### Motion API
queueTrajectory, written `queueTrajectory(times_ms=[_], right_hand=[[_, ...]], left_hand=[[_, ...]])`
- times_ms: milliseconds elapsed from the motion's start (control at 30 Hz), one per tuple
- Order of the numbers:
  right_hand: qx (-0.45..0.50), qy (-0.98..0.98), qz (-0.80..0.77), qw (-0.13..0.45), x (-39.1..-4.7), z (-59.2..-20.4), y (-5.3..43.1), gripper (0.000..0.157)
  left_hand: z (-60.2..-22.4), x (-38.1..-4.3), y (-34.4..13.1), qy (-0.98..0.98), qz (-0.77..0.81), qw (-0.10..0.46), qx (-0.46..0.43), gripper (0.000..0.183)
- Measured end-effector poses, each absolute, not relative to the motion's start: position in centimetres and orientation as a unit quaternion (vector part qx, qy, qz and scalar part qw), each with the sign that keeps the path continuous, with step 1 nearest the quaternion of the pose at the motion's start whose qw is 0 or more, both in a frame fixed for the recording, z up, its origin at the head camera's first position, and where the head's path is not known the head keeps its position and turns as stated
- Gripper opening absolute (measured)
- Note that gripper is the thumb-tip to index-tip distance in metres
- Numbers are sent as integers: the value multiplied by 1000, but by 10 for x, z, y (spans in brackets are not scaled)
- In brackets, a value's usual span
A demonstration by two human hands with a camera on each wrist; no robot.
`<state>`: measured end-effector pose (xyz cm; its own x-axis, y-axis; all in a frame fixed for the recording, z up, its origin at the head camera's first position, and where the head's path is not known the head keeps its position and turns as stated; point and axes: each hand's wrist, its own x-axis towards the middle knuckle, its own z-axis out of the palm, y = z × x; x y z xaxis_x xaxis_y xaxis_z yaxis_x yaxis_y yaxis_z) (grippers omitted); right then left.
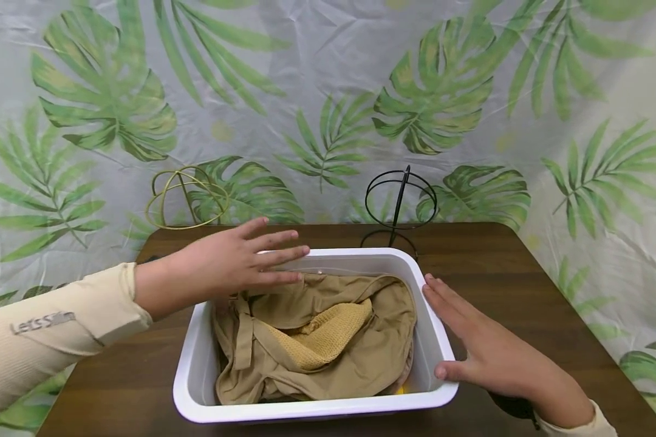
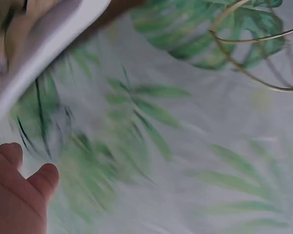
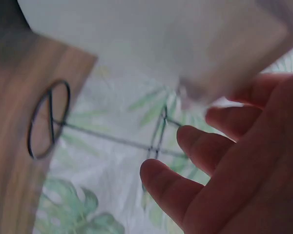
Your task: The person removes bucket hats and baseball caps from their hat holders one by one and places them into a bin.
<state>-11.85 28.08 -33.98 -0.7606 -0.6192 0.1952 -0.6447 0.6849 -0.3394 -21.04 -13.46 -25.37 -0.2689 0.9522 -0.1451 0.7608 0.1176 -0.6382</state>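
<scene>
A white plastic tub [image 1: 306, 414] stands on the table. Inside it lies a crumpled khaki cloth item [image 1: 379, 364] with a strap, and a yellow woven piece [image 1: 333, 334] shows in its middle. My left hand [image 1: 235, 261] hovers over the tub's back left part, fingers spread and straight, holding nothing. Along the outside of the right rim is my right hand [image 1: 492, 346], its fingers extended and its thumb at the rim. Whether it touches the tub, I cannot tell. The right wrist view shows those fingers [image 3: 205, 151] beside the pale tub wall.
At the back of the brown wooden table [image 1: 503, 291] stand a gold wire stand [image 1: 166, 191] on the left and a black wire stand [image 1: 399, 203] behind the tub. A leaf-patterned curtain [image 1: 328, 73] hangs behind the table.
</scene>
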Motion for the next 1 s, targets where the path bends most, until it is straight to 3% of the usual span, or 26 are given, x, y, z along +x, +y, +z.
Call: queueTrajectory(times_ms=[167,267,433,1000], right_hand=[[308,-926,209,59,-127,-337,306,87],[262,-938,215,66,-135,-339,318,82],[211,-948,234,55,-143,-345,330,77],[211,-945,244,51,-145,-356,325,77]], left_hand=[[-243,-197,-182,-855,112,174,-476,94],[-257,-188,-215,-900,-12,186,-394,86],[-291,-181,-246,-933,-124,148,-303,72],[-312,-196,-241,-928,-139,138,-319,27]])
